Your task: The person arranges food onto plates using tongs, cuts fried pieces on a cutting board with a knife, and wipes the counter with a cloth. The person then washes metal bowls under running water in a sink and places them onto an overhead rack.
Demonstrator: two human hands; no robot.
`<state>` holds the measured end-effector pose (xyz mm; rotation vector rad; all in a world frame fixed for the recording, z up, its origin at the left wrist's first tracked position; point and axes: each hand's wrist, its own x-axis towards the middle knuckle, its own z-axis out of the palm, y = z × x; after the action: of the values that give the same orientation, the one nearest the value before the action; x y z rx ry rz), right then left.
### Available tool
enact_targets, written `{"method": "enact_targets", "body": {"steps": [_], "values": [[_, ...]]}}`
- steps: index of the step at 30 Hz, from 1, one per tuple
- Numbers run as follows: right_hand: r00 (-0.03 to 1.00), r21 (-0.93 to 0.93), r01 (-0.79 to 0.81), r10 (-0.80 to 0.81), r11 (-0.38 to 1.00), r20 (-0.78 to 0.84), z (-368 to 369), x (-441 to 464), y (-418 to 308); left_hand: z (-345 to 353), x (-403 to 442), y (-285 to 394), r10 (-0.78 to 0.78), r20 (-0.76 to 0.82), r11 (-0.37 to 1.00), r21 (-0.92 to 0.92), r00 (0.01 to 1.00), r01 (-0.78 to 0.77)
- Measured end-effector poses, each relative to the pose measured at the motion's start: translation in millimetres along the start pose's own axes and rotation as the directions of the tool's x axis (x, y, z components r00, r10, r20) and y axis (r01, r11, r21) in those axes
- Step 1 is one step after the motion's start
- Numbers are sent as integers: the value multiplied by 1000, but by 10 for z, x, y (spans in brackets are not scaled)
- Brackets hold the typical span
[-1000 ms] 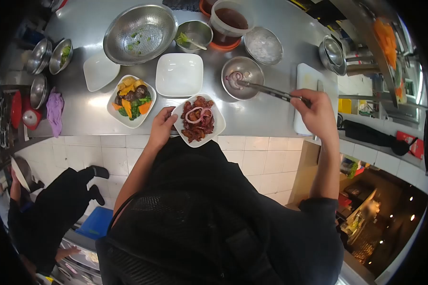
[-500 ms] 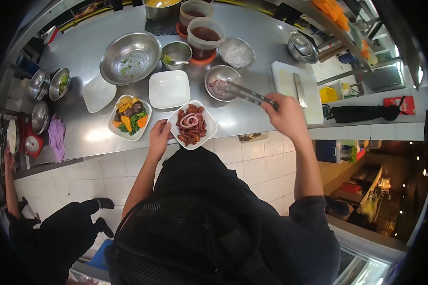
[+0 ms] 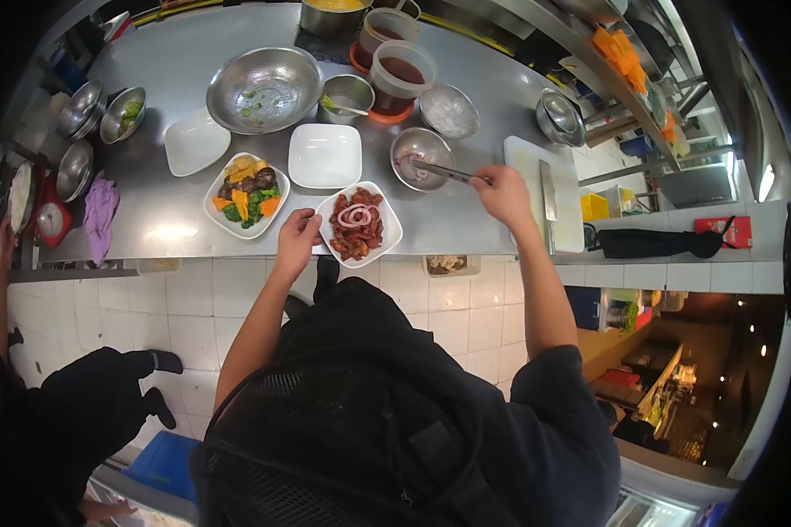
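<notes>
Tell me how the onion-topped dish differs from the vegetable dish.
The onion-topped dish holds reddish-brown pieces under pale onion rings, while the vegetable dish holds green, orange, yellow and dark brown pieces. The left hand is at the onion-topped dish's rim; no hand is at the vegetable dish. Both dishes are white, with rounded corners.

The single wide-angle view looks forward and steeply down from the wearer's head, close above the dark shirt (image 3: 549, 422), with the stainless-steel counter (image 3: 466, 227) farther off.
</notes>
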<state>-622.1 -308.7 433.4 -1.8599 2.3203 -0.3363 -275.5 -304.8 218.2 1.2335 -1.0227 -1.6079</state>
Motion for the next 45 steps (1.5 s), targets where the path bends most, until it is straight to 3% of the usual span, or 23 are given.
{"method": "enact_targets", "body": {"steps": [7,11,13,17,24,30,32,33,35,37,41,43,45], "values": [[997,352,1,-27,936,69,-517,-760,-327,-19,11,41,-17,11,1000,21,1000,17],[993,177,-52,32,983,114,-462,-814,-420,-16,34,-4,-19,25,1000,-4,999,20],[992,137,-119,122,983,-12,-319,-605,-214,-10,28,34,-35,27,999,28,999,34],[994,-98,-100,104,990,35,-33,-313,-66,5,1,90,-57,14,998,25,998,57],[1000,-191,7,-1,982,29,158,-133,-99,-1,-10,49,-27,-11,1000,-4,1000,27],[1000,54,-11,9,999,29,-263,-337,-67,-7,-27,80,-45,-15,998,35,999,45],[994,334,-86,60,939,88,-396,-543,-79,3,-23,114,-49,-20,998,41,999,50],[993,338,-97,69,936,93,-398,-672,-104,5,-24,119,-48,-18,998,44,999,49],[989,519,-114,45,847,144,-371,-921,-221,6,4,104,-58,-20,997,53,998,59],[984,444,-124,51,887,173,-323,-1073,-397,25,6,83,-65,-14,996,58,998,66],[966,522,-183,55,833,251,-279,-1132,-364,15,11,64,-44,-20,997,68,999,45],[991,554,-131,95,822,93,-352,-1064,-171,13,20,34,-34,-14,997,72,999,35],[986,496,-163,160,853,50,-375,-894,-47,20,29,7,-15,-28,1000,24,999,16]]}}
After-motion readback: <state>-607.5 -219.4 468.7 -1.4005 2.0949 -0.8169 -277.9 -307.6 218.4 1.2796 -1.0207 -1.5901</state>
